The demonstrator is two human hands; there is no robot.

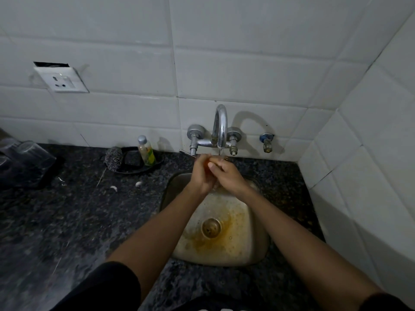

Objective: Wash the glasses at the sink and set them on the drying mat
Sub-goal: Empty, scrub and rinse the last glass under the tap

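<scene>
Steel sink (pixel 258 254), one tap (pixel 221 126); left hand (pixel 202 173), right hand (pixel 226 173) clasped together, grip unclear.

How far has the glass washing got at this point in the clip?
Done: two glasses stand upside down on the dark drying mat at far left. In hand: left hand and right hand are pressed together under the tap; whether they hold a glass cannot be told. Left: none shows in the sink.
</scene>
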